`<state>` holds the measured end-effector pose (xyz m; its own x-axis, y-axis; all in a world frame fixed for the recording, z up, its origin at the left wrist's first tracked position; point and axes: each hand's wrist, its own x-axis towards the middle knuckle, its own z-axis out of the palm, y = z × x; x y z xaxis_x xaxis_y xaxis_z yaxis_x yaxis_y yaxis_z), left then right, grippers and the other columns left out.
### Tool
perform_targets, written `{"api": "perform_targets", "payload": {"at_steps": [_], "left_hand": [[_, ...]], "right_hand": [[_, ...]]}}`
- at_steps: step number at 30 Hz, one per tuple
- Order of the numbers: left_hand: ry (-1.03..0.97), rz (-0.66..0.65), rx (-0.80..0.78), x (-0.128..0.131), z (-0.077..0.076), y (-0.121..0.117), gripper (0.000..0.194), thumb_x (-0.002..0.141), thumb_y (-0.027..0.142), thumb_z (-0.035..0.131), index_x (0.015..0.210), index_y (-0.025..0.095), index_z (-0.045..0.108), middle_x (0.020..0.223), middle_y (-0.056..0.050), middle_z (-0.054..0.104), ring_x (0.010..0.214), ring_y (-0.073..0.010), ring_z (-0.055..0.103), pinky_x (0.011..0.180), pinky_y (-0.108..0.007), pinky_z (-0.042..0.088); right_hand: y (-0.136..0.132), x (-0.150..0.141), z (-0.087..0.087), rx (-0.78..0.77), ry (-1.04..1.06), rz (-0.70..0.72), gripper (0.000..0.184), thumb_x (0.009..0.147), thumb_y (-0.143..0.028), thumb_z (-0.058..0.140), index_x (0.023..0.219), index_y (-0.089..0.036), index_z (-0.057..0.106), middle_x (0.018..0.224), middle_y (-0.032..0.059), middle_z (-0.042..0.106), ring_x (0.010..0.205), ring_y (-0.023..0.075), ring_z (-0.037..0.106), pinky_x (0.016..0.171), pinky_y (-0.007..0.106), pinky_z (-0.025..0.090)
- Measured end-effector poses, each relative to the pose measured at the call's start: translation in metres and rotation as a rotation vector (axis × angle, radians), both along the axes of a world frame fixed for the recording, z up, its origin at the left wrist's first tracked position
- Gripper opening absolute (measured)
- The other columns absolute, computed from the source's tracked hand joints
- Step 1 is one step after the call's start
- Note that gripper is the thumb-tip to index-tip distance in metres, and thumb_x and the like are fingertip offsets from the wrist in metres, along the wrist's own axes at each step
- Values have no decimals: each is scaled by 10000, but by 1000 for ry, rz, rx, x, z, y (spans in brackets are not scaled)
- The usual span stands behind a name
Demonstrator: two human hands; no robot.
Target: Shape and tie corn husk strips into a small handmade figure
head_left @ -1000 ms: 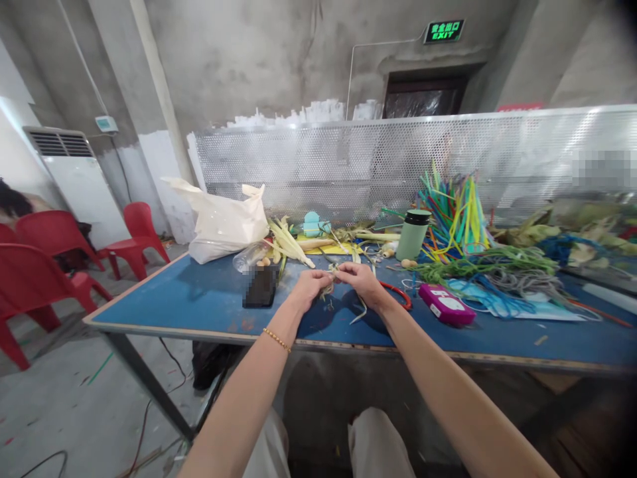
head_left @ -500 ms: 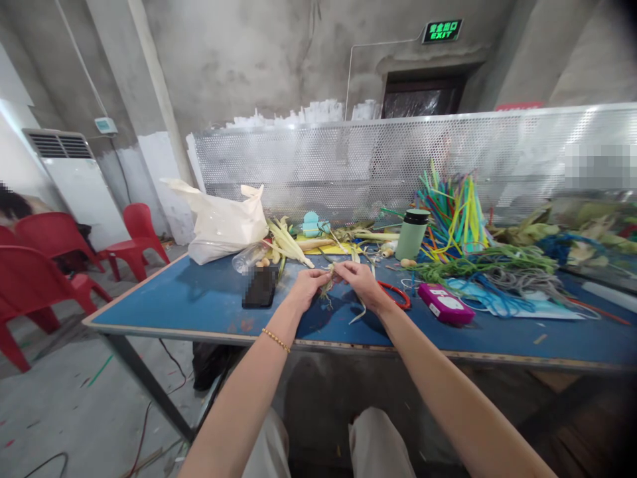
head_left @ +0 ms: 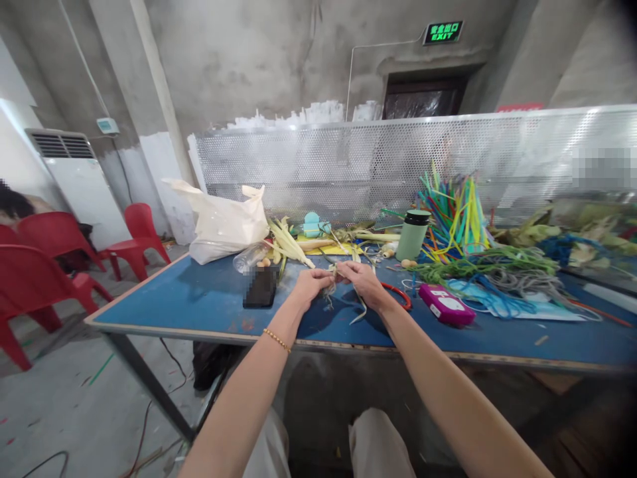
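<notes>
Above the blue table (head_left: 199, 312), my left hand (head_left: 313, 287) and my right hand (head_left: 362, 280) meet with fingers pinched on a small bundle of pale green husk strips (head_left: 328, 292). Thin frayed ends hang from the bundle below my fingers. A longer pale strip trails under my right hand toward the tabletop. Just right of that hand lies a red ring-shaped handle or cord (head_left: 402, 297). To the left of my left hand is a black phone (head_left: 259, 287). Pale corn husks (head_left: 289, 244) lie behind it.
A white plastic bag (head_left: 229, 226) and a clear bottle (head_left: 247, 257) are at the back left. On the right stand a green flask (head_left: 413, 236), colourful strips (head_left: 460, 212), a magenta box (head_left: 446, 305) and tangled cords (head_left: 527, 272). A perforated metal panel (head_left: 298, 172) backs the table.
Both hands stay over the same spot, still pinching the husk bundle. My right hand has shifted slightly, and the view has moved a little.
</notes>
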<state>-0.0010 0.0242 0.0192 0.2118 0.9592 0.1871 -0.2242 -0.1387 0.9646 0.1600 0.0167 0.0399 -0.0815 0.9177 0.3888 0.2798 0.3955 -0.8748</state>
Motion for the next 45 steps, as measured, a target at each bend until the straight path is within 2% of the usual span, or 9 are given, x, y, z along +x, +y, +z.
{"api": "perform_targets", "payload": {"at_steps": [4,8,13,20,29,34,37,41,45], "left_hand": [[-21,32,-14,-2,2,-1,324,485,318,898,706,119,771,661,-48,672,591,-98,472,569,-260,308],[-11,36,9,-3,0,1,302,501,322,886,689,121,761,640,-38,653,574,-92,439,559,-264,281],[15,44,7,-1,0,1,298,495,314,890,676,120,754,601,-30,632,568,-93,427,556,-264,291],[61,53,25,0,2,0,270,476,295,877,608,118,721,581,-18,618,582,-99,450,582,-257,337],[109,42,34,1,0,0,212,504,267,837,561,116,698,506,24,522,535,-75,370,555,-255,261],[-42,78,-61,-1,-1,3,236,483,252,848,641,115,738,597,-16,622,547,-86,450,543,-249,289],[-133,116,-129,-3,-2,7,288,487,269,865,706,119,753,632,-31,645,544,-96,488,524,-250,291],[-129,196,-126,-4,-4,10,289,499,244,875,734,120,762,642,-28,654,542,-87,482,519,-248,291],[-128,134,-138,-4,-4,10,296,484,234,887,721,115,755,574,-6,614,492,-68,423,499,-252,250]], "right_hand": [[4,1,-2,-27,125,-77,490,746,-646,657,825,-166,717,782,75,729,711,206,679,624,294,464],[3,0,-3,41,81,-42,418,728,-572,699,825,-167,727,770,68,736,720,206,673,666,311,492],[2,-1,-3,81,35,-46,333,713,-499,706,719,-166,696,674,60,710,669,189,634,702,329,509],[1,-2,-2,131,-39,-65,243,721,-424,654,690,-184,669,622,34,668,626,173,597,640,303,485],[1,-2,-3,177,-117,-37,229,746,-410,630,665,-197,658,586,9,641,584,159,572,601,282,462],[6,2,-5,109,-12,-128,282,782,-453,630,745,-186,712,729,59,730,662,193,651,654,310,504],[9,5,-8,8,80,-198,273,759,-438,668,773,-171,720,759,74,744,640,187,660,616,299,501],[7,2,-12,-143,61,-50,264,701,-417,737,745,-157,734,729,72,742,620,165,646,538,254,458],[3,-4,-15,-156,31,45,298,672,-445,768,768,-164,756,675,40,721,620,150,628,527,233,435]]}}
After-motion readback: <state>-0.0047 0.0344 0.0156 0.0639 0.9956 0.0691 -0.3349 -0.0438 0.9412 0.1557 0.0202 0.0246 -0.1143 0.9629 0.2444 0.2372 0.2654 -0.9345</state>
